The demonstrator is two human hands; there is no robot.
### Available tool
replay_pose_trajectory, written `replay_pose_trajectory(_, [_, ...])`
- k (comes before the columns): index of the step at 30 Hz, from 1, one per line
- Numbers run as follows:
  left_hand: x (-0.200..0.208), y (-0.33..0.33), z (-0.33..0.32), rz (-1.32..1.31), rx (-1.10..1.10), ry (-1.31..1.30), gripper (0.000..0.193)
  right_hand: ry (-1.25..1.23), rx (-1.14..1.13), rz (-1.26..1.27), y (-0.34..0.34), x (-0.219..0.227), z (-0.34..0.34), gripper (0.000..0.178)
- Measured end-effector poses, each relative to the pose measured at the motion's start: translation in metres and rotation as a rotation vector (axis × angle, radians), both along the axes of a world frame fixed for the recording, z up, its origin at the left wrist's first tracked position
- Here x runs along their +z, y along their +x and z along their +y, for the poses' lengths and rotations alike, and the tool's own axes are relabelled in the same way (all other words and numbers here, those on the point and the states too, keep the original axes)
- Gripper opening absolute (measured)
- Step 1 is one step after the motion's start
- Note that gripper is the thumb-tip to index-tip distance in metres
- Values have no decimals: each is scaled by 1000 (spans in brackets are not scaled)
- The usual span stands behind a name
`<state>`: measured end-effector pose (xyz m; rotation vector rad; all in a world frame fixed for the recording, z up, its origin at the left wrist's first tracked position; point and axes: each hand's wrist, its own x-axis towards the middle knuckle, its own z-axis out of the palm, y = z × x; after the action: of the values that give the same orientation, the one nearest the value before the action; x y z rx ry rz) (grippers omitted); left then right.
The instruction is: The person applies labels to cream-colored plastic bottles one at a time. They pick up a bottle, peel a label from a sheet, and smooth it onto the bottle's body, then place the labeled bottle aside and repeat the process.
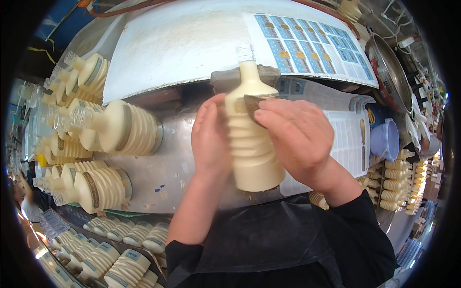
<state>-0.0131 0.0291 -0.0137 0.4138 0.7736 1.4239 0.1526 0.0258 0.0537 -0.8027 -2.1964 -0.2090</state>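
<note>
A ribbed clear bottle (252, 144) full of cream-coloured liquid stands upright, uncapped, on a metal worktop (177, 144). My left hand (210, 137) grips its left side. My right hand (294, 137) presses a brown and gold label (257, 102) onto the bottle's shoulder with the fingertips. Both forearms wear black sleeves and come up from the lower edge.
Several filled bottles (120, 127) lie on their sides at the left, more (103, 189) below them and in a crate (110, 259). Blue sticker sheets (312, 45) lie on the white board behind. At the right stand a blue tub (384, 139), a steel bowl (391, 72) and more bottles (398, 185).
</note>
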Motion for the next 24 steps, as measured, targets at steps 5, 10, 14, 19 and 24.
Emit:
replay_pose_trajectory(5, [1, 2, -1, -69, -6, -127, 37, -25, 52, -104, -25, 10, -11, 28])
replay_pose_trajectory(10, [-2, 3, -4, -277, -32, -134, 39, -39, -76, -165, -29, 27, -12, 31])
replay_pose_trajectory(14, [7, 8, -5, -267, -34, -146, 37, -204, -14, -284, -37, 28, -19, 36])
replay_pose_trajectory(19, [3, 7, -5, -283, -26, -137, 42, -437, -25, 172, -22, 26, 2, 16])
replay_pose_trajectory(24, [12, 10, -5, -259, -2, -141, 44, -644, -97, 666, -13, 28, 32, 30])
